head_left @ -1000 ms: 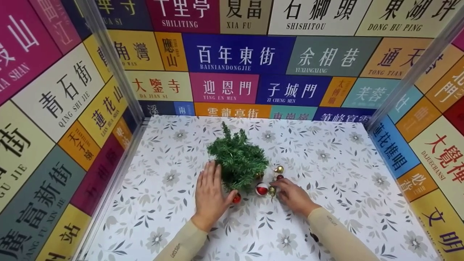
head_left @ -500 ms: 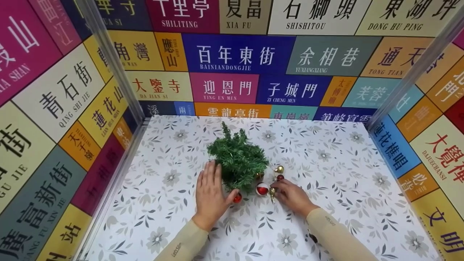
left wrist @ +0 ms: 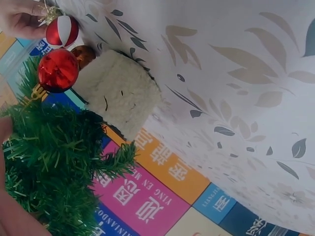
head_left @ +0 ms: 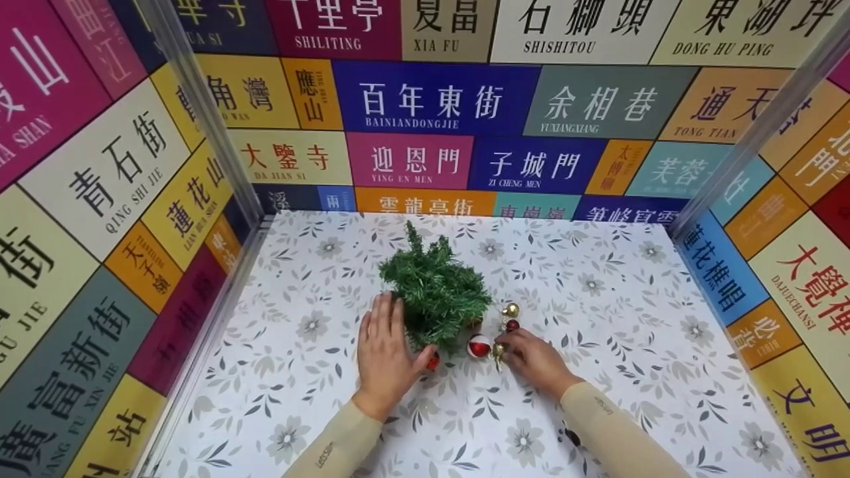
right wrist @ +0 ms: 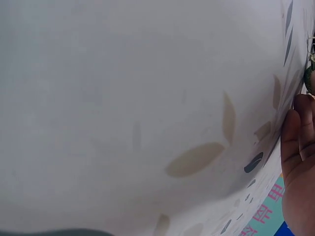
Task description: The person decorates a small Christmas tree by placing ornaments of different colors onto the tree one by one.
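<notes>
A small green artificial Christmas tree (head_left: pixel 435 285) stands mid-table. My left hand (head_left: pixel 385 348) lies against its left side with fingers straight, the thumb by a shiny red ball ornament (head_left: pixel 433 362). In the left wrist view that red ball (left wrist: pixel 58 70) hangs on the tree by a gold cap, near the tree's pale block-shaped base (left wrist: pixel 118 93). To the right of the tree, my right hand (head_left: pixel 541 362) pinches a small gold ornament (head_left: pixel 499 357) on the table. Its exact shape is partly hidden by the fingers. A red-and-white ball (head_left: pixel 478 346) lies just left of these fingertips.
Beyond the right fingertips lie a dark red ball (head_left: pixel 512 325) and a gold ball (head_left: pixel 510 310). A small dark object (head_left: pixel 572 437) shows beside the right sleeve. Panels with printed Chinese signs (head_left: pixel 431 99) wall the flowered tabletop (head_left: pixel 319 392) at the back and sides.
The right fingertips have taken hold of the gold ornament, which has turned and shifted slightly. The left hand and the tree have stayed in place.
</notes>
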`<state>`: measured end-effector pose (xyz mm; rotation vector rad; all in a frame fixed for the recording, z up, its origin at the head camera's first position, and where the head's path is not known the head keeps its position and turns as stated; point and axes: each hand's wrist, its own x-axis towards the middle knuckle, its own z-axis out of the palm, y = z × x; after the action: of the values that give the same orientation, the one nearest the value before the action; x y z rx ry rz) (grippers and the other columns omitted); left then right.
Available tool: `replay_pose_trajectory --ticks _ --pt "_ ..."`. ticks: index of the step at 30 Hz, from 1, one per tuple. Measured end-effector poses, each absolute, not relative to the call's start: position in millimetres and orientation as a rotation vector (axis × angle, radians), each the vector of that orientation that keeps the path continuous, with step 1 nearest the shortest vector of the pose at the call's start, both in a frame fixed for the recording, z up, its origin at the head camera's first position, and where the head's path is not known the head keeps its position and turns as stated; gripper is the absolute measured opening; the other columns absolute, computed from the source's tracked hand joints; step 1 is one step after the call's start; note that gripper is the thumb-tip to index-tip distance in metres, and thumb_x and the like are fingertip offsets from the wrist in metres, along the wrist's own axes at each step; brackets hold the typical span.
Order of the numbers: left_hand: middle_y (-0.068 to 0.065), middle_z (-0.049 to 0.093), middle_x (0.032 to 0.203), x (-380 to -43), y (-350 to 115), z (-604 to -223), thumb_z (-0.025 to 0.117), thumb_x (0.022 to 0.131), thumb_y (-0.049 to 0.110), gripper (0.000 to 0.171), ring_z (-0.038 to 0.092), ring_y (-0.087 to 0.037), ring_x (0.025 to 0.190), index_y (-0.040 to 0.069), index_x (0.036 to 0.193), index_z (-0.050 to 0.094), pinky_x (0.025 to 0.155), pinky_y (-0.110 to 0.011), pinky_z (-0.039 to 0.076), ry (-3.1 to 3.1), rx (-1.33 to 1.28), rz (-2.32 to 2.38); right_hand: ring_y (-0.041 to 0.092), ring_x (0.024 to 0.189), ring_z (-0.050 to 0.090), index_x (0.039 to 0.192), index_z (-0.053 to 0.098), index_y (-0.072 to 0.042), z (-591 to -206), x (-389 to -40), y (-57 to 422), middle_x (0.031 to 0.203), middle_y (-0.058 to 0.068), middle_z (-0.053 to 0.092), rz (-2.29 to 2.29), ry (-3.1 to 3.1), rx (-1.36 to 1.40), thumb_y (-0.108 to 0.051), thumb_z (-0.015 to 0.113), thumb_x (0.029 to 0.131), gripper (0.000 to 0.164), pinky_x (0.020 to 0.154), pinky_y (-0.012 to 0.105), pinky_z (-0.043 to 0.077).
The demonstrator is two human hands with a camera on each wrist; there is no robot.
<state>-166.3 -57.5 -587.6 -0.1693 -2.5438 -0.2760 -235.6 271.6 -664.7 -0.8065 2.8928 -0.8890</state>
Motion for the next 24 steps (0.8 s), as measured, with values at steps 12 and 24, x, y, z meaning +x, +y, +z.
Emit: replay_pose_trajectory --ticks 12,24 --pt "-0.019 0.025 0.160 -170.9 -71.2 -588.3 0.070 0.078 0.065 0.102 0.025 -0.036 0.146 -0.002 0.148 0.039 0.114 -0.052 0.027 -2.499 -0.270 -0.358 0.021 0.107 0.062 0.128 0.067 -0.022 -664.9 -234.2 272.0 0.123 -0.006 0.059 -0.884 2.884 -0.787 -0.020 0.070 0.095 0.033 0.092 0.043 0.051" --pt "-0.019 0.023 0.161 -176.2 -82.8 -582.5 0.065 0.080 0.069 0.102 0.018 -0.032 0.148 0.000 0.150 0.037 0.118 -0.048 0.018 -2.614 -0.284 -0.296 0.021 0.112 0.061 0.128 0.067 -0.023 -668.7 -236.1 273.5 0.124 -0.006 0.060 -0.876 2.894 -0.778 -0.020 0.070 0.094 0.034 0.095 0.042 0.049"
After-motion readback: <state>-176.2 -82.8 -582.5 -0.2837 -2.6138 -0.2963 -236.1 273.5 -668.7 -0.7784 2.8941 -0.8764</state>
